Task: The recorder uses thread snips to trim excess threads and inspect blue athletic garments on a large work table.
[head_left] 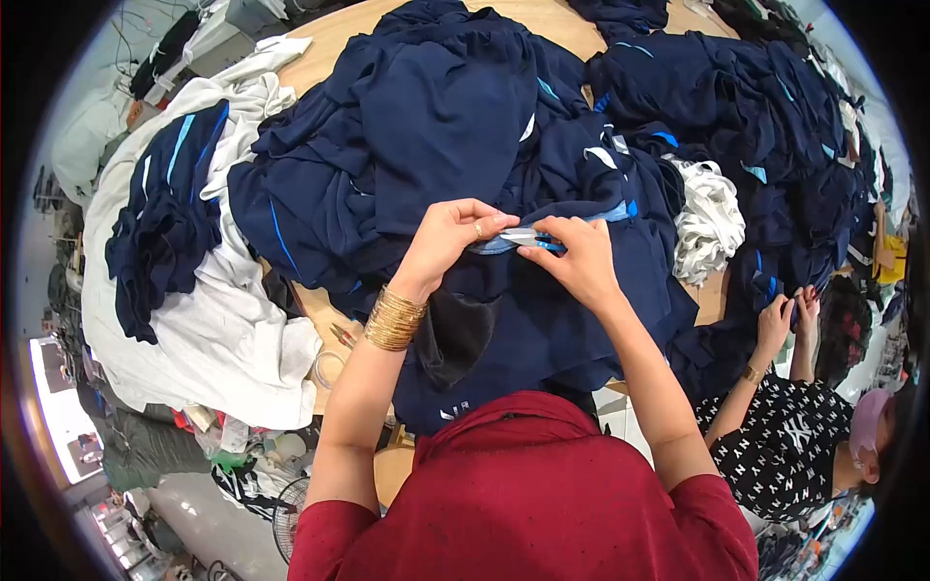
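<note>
L hand (448, 235) pinched light-blue trim (492, 244) of navy garment (542, 320); R hand (578, 257) gripped small snips (536, 238) at same trim, btwn both hands; garment lay on table (339, 39) w/ navy pile.

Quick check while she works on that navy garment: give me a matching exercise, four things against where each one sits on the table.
Things:
1. left hand
2. right hand
3. white bundle
4. gold bangles

Places:
A. on the left wrist
B. to the right of both hands, among navy garments
C. pinching the light blue trim from the left
D. holding a small blue tool at the trim

Pairs: 1-C, 2-D, 3-B, 4-A
</note>
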Action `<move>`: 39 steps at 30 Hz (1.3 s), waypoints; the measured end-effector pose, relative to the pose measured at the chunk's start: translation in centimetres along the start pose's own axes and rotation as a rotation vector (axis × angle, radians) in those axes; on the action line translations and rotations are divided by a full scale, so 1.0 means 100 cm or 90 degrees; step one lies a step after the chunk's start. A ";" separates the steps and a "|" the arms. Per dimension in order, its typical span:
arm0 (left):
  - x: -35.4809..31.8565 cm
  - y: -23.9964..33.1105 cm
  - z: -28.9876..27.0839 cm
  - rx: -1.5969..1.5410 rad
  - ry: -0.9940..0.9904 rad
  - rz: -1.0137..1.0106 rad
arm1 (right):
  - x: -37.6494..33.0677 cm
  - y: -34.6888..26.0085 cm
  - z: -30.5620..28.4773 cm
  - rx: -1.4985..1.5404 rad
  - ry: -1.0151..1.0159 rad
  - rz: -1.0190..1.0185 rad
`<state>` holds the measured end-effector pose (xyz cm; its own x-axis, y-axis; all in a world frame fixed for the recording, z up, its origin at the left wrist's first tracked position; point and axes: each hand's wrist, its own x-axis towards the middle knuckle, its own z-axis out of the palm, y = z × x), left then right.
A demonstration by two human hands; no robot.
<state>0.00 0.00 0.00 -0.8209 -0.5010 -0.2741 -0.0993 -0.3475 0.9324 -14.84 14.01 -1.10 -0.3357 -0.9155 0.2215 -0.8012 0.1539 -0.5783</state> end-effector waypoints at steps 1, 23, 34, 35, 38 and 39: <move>0.000 0.000 0.001 0.007 0.002 0.002 | 0.001 0.001 0.000 -0.003 -0.006 -0.013; -0.016 -0.016 0.040 0.586 0.180 0.409 | -0.006 0.023 -0.036 0.111 0.031 0.240; -0.010 -0.037 0.011 0.474 0.151 0.163 | -0.021 0.006 0.003 -0.005 0.115 0.023; -0.011 -0.039 0.012 0.474 0.149 0.162 | -0.023 0.007 0.002 -0.005 0.116 0.025; -0.009 -0.047 0.013 0.649 0.215 0.248 | -0.026 0.007 0.002 0.009 0.090 0.068; -0.008 -0.049 0.012 0.649 0.214 0.250 | -0.028 0.008 0.003 0.003 0.093 0.059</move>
<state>0.49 3.04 -4.04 -0.7190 -0.6733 0.1725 -0.4059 0.6082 0.6822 -14.39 16.57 -2.35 -0.4773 -0.8335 0.2782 -0.7607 0.2335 -0.6057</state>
